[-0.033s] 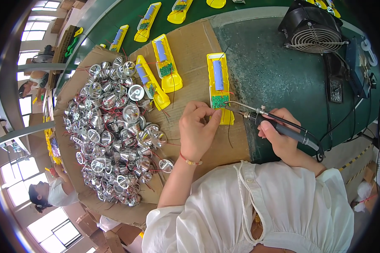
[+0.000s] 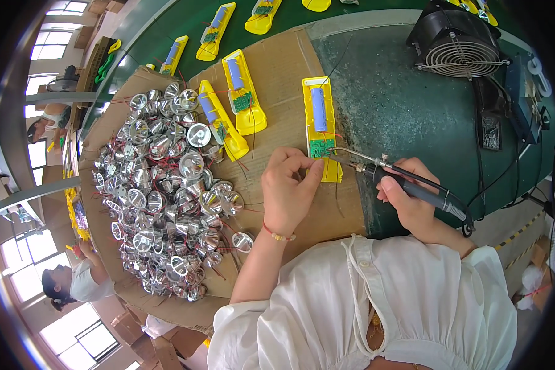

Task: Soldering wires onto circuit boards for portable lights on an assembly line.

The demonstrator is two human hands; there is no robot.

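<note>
A yellow plastic casing [image 2: 330,111] lies in front of me, with a purple cylindrical battery [image 2: 319,110] and a green circuit board [image 2: 321,148] in it. My right hand [image 2: 410,188] grips a soldering iron [image 2: 407,185] with a thin metal tube along its side. The tube's bent end reaches the right part of the board. At the board's near left edge, my left hand [image 2: 293,182] pinches thumb and forefinger together; what lies between them is too small to make out. Thin dark wires run from the casing's far and near ends.
Left of my hands, a heap of shiny silver reflector cups [image 2: 172,185] with red wires covers the cardboard [image 2: 283,61]. More yellow casings [image 2: 243,92] lie beyond it. A black fan [image 2: 456,43] stands far right, near cables. Other people [image 2: 80,280] sit at left.
The thin dark wire at the casing's far end now stretches farther up and right. Both hands and the soldering iron stay in place.
</note>
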